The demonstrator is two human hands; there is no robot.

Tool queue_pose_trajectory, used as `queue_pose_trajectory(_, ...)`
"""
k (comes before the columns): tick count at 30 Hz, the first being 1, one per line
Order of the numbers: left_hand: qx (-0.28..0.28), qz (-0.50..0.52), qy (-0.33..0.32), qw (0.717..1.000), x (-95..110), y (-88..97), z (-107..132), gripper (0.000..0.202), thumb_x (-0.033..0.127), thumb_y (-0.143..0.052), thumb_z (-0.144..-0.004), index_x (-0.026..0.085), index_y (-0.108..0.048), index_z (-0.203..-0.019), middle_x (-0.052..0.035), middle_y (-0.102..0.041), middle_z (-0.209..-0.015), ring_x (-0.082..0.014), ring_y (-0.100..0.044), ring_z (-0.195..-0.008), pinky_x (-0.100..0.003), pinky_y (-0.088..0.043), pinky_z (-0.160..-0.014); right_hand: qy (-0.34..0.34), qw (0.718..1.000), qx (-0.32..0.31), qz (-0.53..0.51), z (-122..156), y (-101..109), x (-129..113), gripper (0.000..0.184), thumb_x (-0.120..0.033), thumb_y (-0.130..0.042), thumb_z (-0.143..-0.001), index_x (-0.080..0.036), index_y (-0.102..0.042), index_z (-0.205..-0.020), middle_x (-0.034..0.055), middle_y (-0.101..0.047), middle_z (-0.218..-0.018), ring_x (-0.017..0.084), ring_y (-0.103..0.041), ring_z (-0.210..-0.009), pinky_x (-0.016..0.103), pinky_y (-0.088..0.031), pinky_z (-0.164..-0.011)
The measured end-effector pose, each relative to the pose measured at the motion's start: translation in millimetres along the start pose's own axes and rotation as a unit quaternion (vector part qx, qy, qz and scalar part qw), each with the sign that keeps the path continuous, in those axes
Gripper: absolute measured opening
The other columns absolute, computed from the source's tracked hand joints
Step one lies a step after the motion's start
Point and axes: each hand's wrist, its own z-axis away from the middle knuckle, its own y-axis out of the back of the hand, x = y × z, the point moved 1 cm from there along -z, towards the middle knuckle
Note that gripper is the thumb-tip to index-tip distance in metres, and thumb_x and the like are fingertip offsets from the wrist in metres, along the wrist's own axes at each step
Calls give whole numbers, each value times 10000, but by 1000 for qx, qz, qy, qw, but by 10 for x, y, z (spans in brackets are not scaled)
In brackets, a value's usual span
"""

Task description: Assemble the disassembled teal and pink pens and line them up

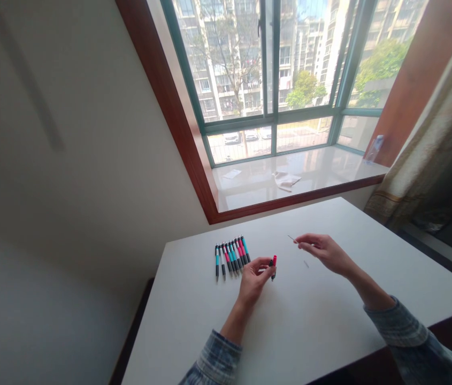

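Note:
My left hand (254, 279) is closed around a red and black pen barrel (274, 260), which stands roughly upright in the fingers with its dark end down. To the right, my right hand (324, 251) pinches a thin, dark pen refill (291, 238) between thumb and fingertips, its free end pointing up and left. A small slim piece (306, 263), too small to make out, lies on the table below the right hand. Left of my left hand, click pens (231, 256) in turquoise, red, white and black lie side by side in a row.
The white table (185, 315) stands against the wall by a window. On the sill are a crumpled cloth or paper (285, 180), a flat white sheet (232, 174) and a clear plastic bottle (374, 148). A curtain (422, 123) hangs at the right.

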Motion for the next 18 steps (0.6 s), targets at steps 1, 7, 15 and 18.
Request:
queue_pose_trajectory(1,-2,2,2,1000,-2,0,-1,348,406,-865,-716,143,-803,-935,-105,-757,-919,-201,-648,-813,-318,-520,-776,9,999,9,-40,-44,-50,-78,359,-514,-698,-877,-199,-740,-1044,92,-769,-1003,259,-700,-933,374,-547,-837)
queue_pose_trajectory(7,-8,17,3,1000,9,-7,0,325,385,-876,-703,139,-799,-901,-88,-746,-852,-177,-629,-750,-284,-511,-703,43,976,28,-212,-145,-348,-433,306,-465,-780,-835,-198,-688,-953,71,-768,-936,223,-713,-902,374,-552,-877)
queue_pose_trajectory(15,-14,6,0,1000,30,-7,2,287,370,-871,-713,150,-804,-884,-88,-749,-870,-180,-626,-775,-278,-504,-721,32,975,15,-219,-161,-505,-382,318,-462,-806,-813,-196,-690,-945,70,-771,-930,236,-724,-919,384,-560,-883)
queue_pose_trajectory(18,-16,13,2,1000,41,-12,10,296,382,-869,-715,150,-801,-886,-90,-744,-870,-180,-621,-769,-281,-507,-713,35,974,3,-223,-152,-517,-369,308,-460,-804,-817,-199,-691,-935,68,-771,-941,241,-727,-944,392,-564,-902)
